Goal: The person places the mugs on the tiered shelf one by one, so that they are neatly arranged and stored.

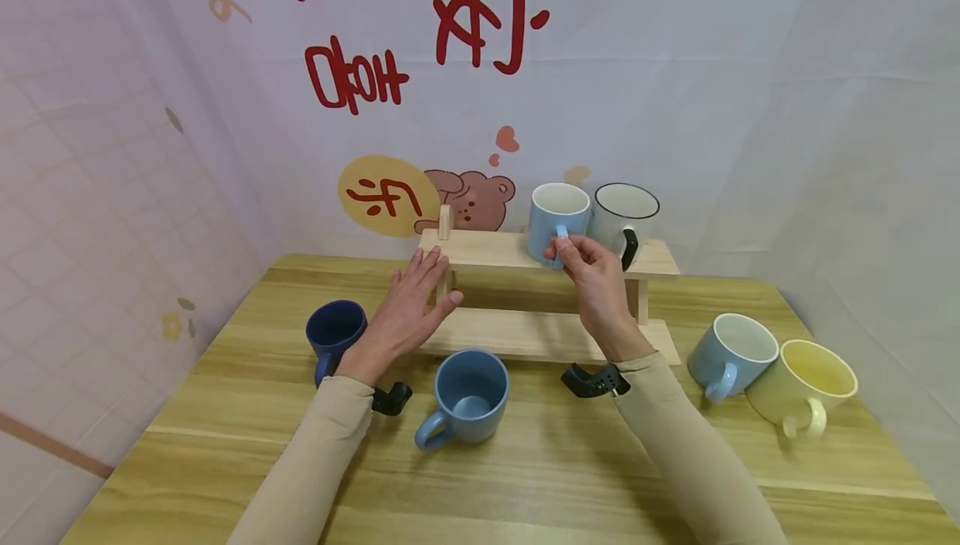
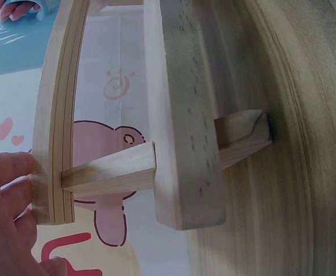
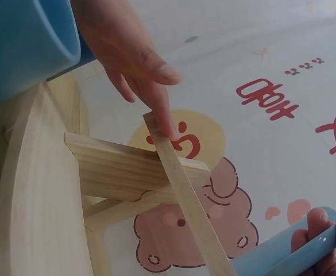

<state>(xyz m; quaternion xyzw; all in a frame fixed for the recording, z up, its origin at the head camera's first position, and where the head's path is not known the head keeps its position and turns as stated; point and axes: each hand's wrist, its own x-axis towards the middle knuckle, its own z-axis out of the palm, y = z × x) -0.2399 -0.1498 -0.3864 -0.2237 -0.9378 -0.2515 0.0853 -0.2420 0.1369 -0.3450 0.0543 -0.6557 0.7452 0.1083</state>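
Note:
A light blue mug point(image 1: 551, 224) with a white inside stands at the top board of a two-tier wooden rack point(image 1: 487, 250). My right hand point(image 1: 598, 282) pinches this mug's handle, also visible at the lower right of the right wrist view. Just right of it on the same board is a white mug point(image 1: 617, 210) with a black rim and black handle. My left hand point(image 1: 405, 303) rests with straight fingers on the rack's left end; the left wrist view shows those fingers point(image 2: 12, 190) touching the upper board's edge.
On the wooden table point(image 1: 562, 478), a dark blue mug point(image 1: 333, 330) stands left of the rack and a grey-blue mug point(image 1: 471, 399) in front. Another light blue mug point(image 1: 731, 357) and a yellow mug point(image 1: 798, 391) stand at the right. A printed cloth point(image 1: 675, 70) hangs behind.

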